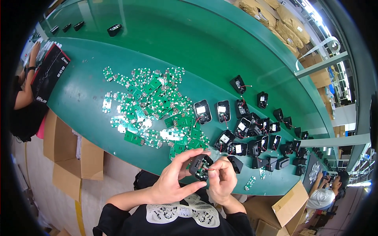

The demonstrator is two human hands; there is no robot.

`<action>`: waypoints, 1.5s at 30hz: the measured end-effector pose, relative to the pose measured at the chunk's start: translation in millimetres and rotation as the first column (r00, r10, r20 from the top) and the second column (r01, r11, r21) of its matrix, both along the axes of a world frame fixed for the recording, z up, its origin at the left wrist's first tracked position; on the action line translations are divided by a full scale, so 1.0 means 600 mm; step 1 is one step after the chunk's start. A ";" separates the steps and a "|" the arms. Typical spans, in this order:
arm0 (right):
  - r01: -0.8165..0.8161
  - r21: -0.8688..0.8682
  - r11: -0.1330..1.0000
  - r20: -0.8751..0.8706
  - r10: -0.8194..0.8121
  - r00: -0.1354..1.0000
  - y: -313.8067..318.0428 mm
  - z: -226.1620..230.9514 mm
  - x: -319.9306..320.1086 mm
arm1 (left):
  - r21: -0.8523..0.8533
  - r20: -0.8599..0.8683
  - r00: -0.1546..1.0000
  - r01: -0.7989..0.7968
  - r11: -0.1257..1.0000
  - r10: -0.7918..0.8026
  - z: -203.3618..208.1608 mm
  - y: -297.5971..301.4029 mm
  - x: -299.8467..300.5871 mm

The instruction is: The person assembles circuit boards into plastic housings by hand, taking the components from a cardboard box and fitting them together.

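My left hand [171, 179] grips a small black plastic housing [195, 165] by its sides, thumb below and fingers above, with its opening turned to the right. Green circuit board parts and thin red wire [209, 169] show inside the housing. My right hand [221, 179] is closed at that opening, thumb and forefinger pinching the wire. Just beyond both hands lies a wide heap of loose green circuit boards [157, 94] on the green table [86, 118]. Close to my right hand, another black housing [235, 164] rests on the table.
Many black housings [202, 111], some with red wires, spread across the table's right side. A green conveyor-like strip [169, 39] runs behind. Open cardboard boxes [92, 165] stand below the near edge. One person works at far left, another [321, 192] at far right.
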State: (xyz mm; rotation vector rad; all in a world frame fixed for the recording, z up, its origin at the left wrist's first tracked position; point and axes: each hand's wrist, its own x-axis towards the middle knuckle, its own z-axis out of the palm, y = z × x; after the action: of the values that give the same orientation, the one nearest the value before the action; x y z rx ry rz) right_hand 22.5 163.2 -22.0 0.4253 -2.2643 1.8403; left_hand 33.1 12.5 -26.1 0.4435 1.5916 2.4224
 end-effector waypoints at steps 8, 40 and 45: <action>0.015 -0.058 0.998 -0.027 -0.016 0.999 -0.004 -0.004 0.002 | 0.049 -0.055 0.998 -0.029 0.998 0.031 0.000 0.002 -0.003; 0.072 0.259 0.963 -0.306 0.011 0.952 -0.012 0.006 -0.007 | -0.211 -0.191 0.982 -0.057 0.976 0.016 0.018 -0.023 -0.010; 0.071 0.206 0.976 -0.299 -0.006 0.954 -0.015 0.002 -0.003 | -0.163 -0.187 0.982 -0.014 0.987 -0.017 0.011 -0.021 -0.008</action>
State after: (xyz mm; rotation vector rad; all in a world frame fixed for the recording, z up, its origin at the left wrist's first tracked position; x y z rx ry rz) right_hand 20.6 154.3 -20.6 0.6401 -2.2470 1.4053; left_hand 28.0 0.1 -19.5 0.6598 1.8482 2.2826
